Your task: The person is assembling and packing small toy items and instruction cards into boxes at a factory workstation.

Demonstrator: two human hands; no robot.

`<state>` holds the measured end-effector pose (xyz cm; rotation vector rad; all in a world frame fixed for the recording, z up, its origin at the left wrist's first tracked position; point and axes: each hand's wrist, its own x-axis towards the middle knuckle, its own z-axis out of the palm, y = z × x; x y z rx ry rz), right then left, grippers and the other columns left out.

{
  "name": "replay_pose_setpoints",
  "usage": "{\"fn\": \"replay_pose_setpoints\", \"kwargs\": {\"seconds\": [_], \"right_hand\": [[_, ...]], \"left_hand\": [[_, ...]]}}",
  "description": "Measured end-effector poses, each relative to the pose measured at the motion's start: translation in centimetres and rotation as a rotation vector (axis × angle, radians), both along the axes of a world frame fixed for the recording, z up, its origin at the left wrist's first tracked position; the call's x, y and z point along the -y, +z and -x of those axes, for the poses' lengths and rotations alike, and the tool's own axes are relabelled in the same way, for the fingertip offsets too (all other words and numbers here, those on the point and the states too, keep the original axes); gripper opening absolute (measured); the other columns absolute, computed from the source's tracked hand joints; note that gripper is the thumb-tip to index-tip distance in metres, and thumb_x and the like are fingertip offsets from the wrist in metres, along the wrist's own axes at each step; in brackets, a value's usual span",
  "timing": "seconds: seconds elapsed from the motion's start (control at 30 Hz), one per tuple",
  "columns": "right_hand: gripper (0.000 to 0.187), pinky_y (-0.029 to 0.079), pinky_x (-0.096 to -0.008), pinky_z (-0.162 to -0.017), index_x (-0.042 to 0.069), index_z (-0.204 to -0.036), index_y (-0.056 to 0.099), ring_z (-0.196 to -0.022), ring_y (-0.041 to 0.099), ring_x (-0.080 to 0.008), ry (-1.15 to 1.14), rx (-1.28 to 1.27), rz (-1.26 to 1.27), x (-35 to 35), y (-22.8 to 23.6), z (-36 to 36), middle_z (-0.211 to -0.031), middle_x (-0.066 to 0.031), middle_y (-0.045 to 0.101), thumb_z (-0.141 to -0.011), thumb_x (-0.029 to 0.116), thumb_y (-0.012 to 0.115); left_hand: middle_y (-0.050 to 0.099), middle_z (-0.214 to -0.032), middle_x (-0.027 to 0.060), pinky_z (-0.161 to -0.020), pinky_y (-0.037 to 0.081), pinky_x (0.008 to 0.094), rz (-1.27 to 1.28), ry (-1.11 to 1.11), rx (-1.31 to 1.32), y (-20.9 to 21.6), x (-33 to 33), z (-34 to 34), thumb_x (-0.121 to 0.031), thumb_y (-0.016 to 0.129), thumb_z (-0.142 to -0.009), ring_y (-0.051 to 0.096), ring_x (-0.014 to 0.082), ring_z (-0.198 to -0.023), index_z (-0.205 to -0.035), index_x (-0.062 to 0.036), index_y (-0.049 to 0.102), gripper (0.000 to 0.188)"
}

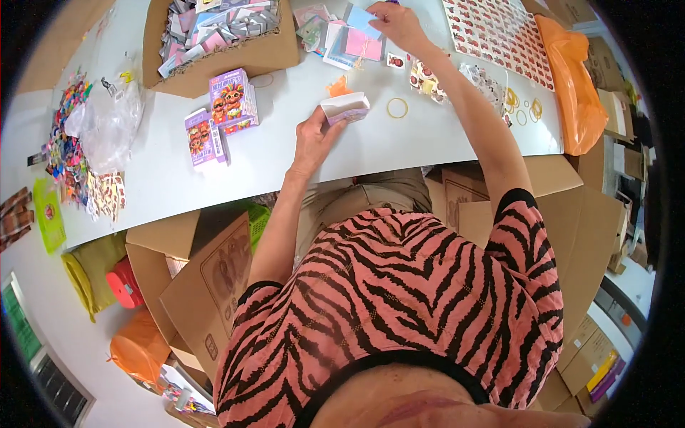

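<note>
My left hand (pixel 312 143) is closed round a small purple cardboard box (pixel 347 117), whose white inside shows at its open top. At the far side of the table my right hand (pixel 401 30) pinches the edge of a light blue card (pixel 362 21). Under and beside it lies a loose pile of flat cards, with a pink card (pixel 362 44) on top. To the left of my left hand stand printed purple boxes (pixel 232 98), and another purple box (pixel 203 139) lies nearest me. An orange scrap (pixel 338 87) sits behind the box I hold.
A cardboard carton (pixel 221 70) full of small flat packets stands at the back left. Small colourful pieces and a clear plastic bag (pixel 107 118) lie at the left end. On the right are sticker sheets (pixel 499 36), rubber bands (pixel 397 108) and an orange bag (pixel 571 85).
</note>
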<state>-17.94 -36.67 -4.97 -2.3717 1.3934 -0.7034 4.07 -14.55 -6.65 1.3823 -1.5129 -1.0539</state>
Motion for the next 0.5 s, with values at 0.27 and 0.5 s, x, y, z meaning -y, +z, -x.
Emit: {"fn": "replay_pose_setpoints", "kwargs": {"seconds": [0.27,0.5], "right_hand": [[0.020,0.050,-0.0310,-0.070,0.002,-0.102,0.063,-0.079,0.060,-0.0197,0.291,0.252,-0.216,-10.7,14.6,-2.1,-0.087,-0.0087,0.066,-0.083,0.009,0.061],[0.031,0.051,-0.0310,-0.070,0.011,-0.106,0.064,-0.086,0.059,-0.0190,0.676,-0.200,0.265,-13.6,13.3,-3.6,-0.090,-0.0017,0.064,-0.075,0.005,0.060]], "left_hand": [[0.069,-0.096,0.0088,-0.079,0.050,0.0281,0.020,-0.013,-0.029,-1.2,-0.1,-0.5,-0.012,0.066,-0.085,0.061,0.0113,-0.084,-0.114,0.0012,0.059,0.032],[0.069,-0.092,0.0080,-0.075,0.050,0.0294,0.017,-0.029,0.034,-0.9,0.1,-0.5,-0.014,0.066,-0.085,0.062,0.0122,-0.080,-0.114,0.0003,0.059,0.033]]}}
